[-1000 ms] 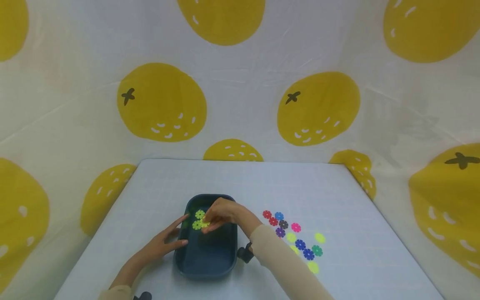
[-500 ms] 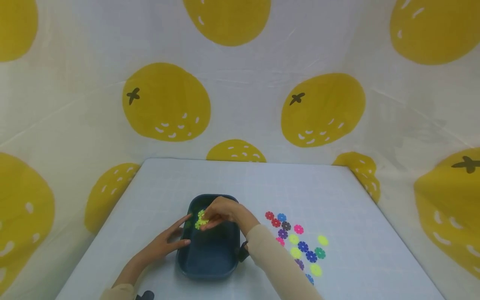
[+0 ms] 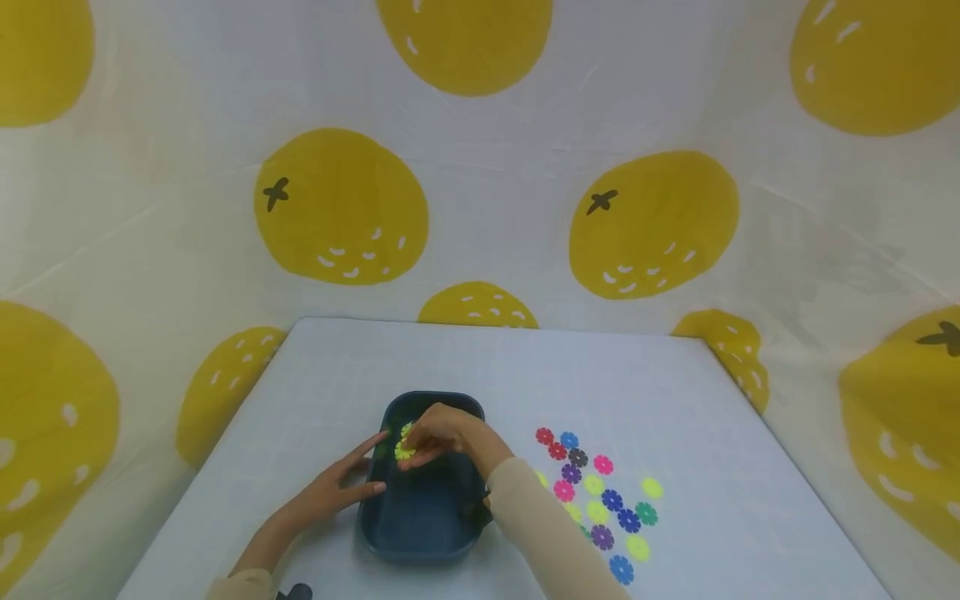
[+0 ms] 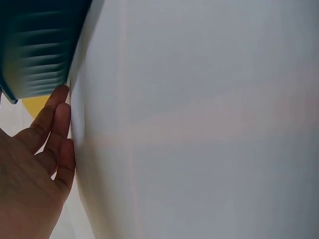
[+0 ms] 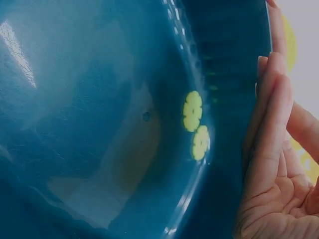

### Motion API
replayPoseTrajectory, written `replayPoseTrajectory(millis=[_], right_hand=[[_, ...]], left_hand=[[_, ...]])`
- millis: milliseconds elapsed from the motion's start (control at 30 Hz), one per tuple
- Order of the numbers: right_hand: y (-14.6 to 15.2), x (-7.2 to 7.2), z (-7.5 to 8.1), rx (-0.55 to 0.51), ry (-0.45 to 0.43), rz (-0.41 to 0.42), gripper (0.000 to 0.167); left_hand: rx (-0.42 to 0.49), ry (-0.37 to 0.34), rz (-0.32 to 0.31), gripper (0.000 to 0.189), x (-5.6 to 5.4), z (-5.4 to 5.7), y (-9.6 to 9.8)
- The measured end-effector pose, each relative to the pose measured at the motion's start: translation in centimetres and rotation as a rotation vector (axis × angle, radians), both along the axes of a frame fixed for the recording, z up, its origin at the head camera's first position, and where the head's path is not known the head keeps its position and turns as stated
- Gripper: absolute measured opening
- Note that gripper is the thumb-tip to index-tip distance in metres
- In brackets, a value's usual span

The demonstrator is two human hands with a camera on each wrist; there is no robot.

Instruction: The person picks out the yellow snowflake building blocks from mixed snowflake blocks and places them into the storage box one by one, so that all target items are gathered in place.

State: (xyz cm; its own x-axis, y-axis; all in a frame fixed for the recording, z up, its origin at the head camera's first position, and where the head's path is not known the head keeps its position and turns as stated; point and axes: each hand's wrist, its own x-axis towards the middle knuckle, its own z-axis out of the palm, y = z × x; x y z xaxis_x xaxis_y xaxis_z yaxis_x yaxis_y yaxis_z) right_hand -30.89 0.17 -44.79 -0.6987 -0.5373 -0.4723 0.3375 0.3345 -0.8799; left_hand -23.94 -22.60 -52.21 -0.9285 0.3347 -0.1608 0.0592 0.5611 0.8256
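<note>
A dark blue-green tray (image 3: 423,533) stands on the white table. In the head view my right hand (image 3: 442,429) is inside its far half, thumb and fingers drawn together at a yellow flower-shaped disc (image 3: 403,451). The right wrist view shows two yellow flower discs (image 5: 192,111) lying in the tray near its curved wall, with the curled fingers (image 5: 271,119) of that hand at the right. My left hand (image 3: 337,487) reaches to the tray's left rim with its fingers spread and extended. Its fingertips (image 4: 61,93) are right at the tray's outer edge in the left wrist view.
Several flower discs lie on the table right of the tray, among them red (image 3: 544,436), blue (image 3: 622,570), green (image 3: 646,513), purple (image 3: 602,537), pink (image 3: 603,464) and yellow (image 3: 637,547). A lemon-printed cloth (image 3: 495,200) hangs behind the table.
The right hand has shifted slightly left and down over the yellow discs, covering more of them. The view has panned a little left; more table discs show past the sleeve. The left hand stays at the rim.
</note>
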Motion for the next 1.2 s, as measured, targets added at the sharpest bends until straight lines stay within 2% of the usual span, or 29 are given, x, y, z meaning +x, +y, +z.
replayPoseTrajectory(millis=[167, 533, 800, 1067, 1200], right_hand=[[-0.3, -0.1, -0.6, -0.007, -0.001, -0.031, 0.012], [-0.6, -0.1, -2.0, 0.062, -0.01, -0.079, 0.013], [-0.5, -0.2, -2.5, 0.137, -0.041, -0.069, 0.012], [-1.1, 0.3, -2.8, 0.237, 0.034, -0.137, 0.011], [-1.5, 0.3, -3.2, 0.228, -0.009, -0.142, 0.01]], left_hand=[[-0.002, 0.009, -0.006, 0.079, 0.1, 0.1, 0.0], [-0.001, -0.015, 0.023, 0.077, 0.1, 0.0, 0.4], [0.009, -0.017, 0.012, 0.076, 0.3, 0.3, 0.4], [0.02, -0.005, 0.009, 0.076, 0.4, 0.2, 0.2], [0.023, 0.003, 0.012, 0.076, 0.3, 0.1, 0.1]])
